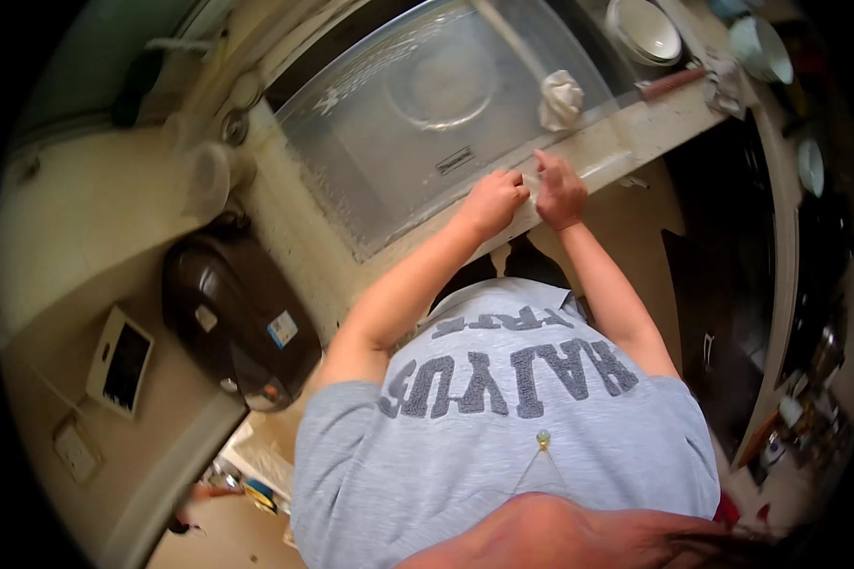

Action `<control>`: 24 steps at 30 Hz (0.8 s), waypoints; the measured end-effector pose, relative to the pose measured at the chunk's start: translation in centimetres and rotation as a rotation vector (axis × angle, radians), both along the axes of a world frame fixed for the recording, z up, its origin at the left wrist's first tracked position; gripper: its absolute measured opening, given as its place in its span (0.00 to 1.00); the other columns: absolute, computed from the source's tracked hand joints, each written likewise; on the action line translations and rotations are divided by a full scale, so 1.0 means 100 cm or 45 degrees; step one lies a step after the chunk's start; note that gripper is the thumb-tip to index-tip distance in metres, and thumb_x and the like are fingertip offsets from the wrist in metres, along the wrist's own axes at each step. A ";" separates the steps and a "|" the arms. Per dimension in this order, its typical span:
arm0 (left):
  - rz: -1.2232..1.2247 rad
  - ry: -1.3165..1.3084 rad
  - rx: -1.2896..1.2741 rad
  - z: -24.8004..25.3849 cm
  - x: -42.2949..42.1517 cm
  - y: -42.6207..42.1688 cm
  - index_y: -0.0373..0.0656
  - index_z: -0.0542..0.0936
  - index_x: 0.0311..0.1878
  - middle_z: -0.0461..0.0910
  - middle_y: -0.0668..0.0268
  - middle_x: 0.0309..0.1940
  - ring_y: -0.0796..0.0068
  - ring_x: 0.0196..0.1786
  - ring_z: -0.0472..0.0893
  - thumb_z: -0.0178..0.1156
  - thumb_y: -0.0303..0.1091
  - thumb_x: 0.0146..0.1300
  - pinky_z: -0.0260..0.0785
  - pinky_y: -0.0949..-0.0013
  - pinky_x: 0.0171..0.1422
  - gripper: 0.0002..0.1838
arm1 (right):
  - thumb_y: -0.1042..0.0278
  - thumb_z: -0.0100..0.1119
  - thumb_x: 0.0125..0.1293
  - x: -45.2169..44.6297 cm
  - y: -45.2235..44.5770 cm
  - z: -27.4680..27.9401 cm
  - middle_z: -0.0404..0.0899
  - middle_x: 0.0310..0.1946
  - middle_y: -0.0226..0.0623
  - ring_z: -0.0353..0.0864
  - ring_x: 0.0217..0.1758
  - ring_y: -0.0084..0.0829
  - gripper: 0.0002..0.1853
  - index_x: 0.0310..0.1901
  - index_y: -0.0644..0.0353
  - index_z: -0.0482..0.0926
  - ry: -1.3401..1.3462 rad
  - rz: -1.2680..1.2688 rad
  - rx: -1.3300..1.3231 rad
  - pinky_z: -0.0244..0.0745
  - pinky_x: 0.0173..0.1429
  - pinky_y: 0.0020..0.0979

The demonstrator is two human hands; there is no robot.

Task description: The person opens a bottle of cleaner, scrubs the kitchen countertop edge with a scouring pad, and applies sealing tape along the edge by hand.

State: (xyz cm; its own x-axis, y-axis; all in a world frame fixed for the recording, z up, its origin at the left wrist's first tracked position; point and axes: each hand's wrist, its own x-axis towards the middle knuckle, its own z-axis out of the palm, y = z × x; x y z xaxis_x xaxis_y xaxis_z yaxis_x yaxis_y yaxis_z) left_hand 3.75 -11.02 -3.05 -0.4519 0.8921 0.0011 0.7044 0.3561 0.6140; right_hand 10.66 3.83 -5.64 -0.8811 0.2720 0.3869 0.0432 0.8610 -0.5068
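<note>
My left hand [495, 202] is at the front edge of the sink counter, fingers curled together in a pinch; what it holds, if anything, is too small to name. Close on its right is my right hand [561, 193], slightly blurred, with its index finger stretched out and nothing clearly visible in it. A small pale patch shows between the two hands. Just beyond them lies a large translucent basin [370, 180] with a round shape in it. A crumpled whitish cloth [561, 100] hangs at the basin's right side.
White bowls [645, 30] and a pale blue bowl [761, 49] stand at the upper right, near a reddish-brown handle-like object [672, 83]. A dark brown appliance [237, 318] is at the left, beside a white-framed panel [121, 363]. Dark cabinets [721, 313] are on the right.
</note>
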 end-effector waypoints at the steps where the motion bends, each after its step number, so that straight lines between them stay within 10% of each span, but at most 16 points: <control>1: 0.045 -0.002 0.041 -0.002 0.001 0.015 0.42 0.79 0.29 0.76 0.62 0.33 0.60 0.41 0.75 0.55 0.26 0.50 0.69 0.62 0.45 0.05 | 0.78 0.49 0.53 0.000 0.000 -0.001 0.76 0.32 0.31 0.76 0.35 0.35 0.22 0.51 0.51 0.73 0.008 0.020 -0.044 0.71 0.34 0.35; 5: -0.058 -0.024 -0.102 0.003 -0.012 -0.008 0.43 0.80 0.30 0.76 0.62 0.33 0.60 0.41 0.75 0.57 0.27 0.50 0.70 0.62 0.45 0.04 | 0.78 0.48 0.56 0.001 0.018 0.014 0.75 0.36 0.37 0.76 0.39 0.36 0.20 0.52 0.56 0.72 0.124 0.091 -0.591 0.71 0.42 0.34; 14: -0.162 -0.018 -0.121 0.010 -0.009 0.027 0.43 0.81 0.32 0.75 0.65 0.32 0.63 0.39 0.74 0.59 0.27 0.51 0.70 0.64 0.44 0.05 | 0.77 0.44 0.61 -0.026 0.117 0.006 0.75 0.48 0.38 0.72 0.51 0.40 0.17 0.52 0.59 0.72 0.060 -0.371 0.012 0.66 0.57 0.35; 24: 0.023 -0.026 -0.177 0.012 -0.007 0.091 0.45 0.82 0.29 0.75 0.64 0.31 0.61 0.37 0.75 0.59 0.24 0.47 0.70 0.64 0.42 0.06 | 0.80 0.44 0.53 -0.024 0.116 0.007 0.76 0.48 0.36 0.73 0.52 0.40 0.19 0.48 0.57 0.74 0.120 -0.444 -0.274 0.67 0.56 0.36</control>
